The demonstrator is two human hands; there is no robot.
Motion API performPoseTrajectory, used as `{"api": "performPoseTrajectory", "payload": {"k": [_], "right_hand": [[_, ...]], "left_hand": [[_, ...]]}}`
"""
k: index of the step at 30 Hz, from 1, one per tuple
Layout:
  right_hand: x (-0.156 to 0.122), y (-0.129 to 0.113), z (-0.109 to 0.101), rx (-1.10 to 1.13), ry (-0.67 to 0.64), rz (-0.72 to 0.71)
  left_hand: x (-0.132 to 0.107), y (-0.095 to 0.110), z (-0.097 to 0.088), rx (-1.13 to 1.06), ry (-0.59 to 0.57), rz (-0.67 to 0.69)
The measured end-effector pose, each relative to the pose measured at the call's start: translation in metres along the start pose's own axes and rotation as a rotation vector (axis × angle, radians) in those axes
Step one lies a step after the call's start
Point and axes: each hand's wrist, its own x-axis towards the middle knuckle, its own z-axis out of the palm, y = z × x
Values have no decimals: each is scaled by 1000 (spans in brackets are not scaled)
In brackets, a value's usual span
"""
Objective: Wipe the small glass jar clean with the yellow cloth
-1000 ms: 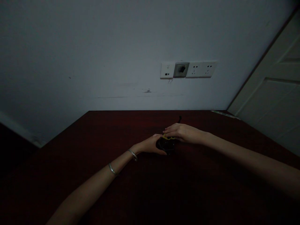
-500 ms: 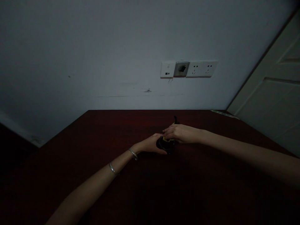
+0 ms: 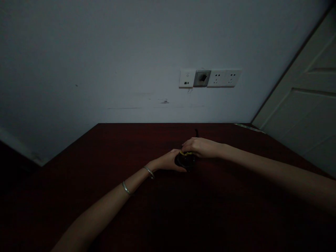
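On the dark red tabletop, a dark glossy object (image 3: 187, 162) with a rounded outline sits between my hands; the dim light hides its exact kind. My left hand (image 3: 170, 161) grips its left side, fingers behind and thumb along the near side. Along the object's top runs a wavy yellow strip (image 3: 186, 153); I cannot tell whether it is part of the object or separate. Over that strip, the fingers of my right hand (image 3: 197, 147) are bent and closed on the top. A thin black curved piece (image 3: 196, 132) sticks up behind my right hand, and its lower end is hidden.
The tabletop (image 3: 126, 140) meets a pale wall (image 3: 126, 63) at the back. Sockets and switch plates (image 3: 210, 78) are set in the wall. At the right stands a panelled door (image 3: 301, 105). A thin pale strip (image 3: 249, 128) lies near the back right corner.
My right hand has shifted slightly up and away, uncovering more of the dark object's top and the yellow strip. My left hand keeps its hold in nearly the same place.
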Motion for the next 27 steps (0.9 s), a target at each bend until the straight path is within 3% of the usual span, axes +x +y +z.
{"api": "performPoseTrajectory", "payload": {"k": [8,17,27], "right_hand": [[-1,-6,-1,-82,-107,20],[5,-13,-22,-219,-108,74],[2,-20,-1,-204,-120,90]], "left_hand": [[-1,-5,2,45,25,-9],[-1,3,1,26,40,39],[-1,4,2,34,64,9]]}}
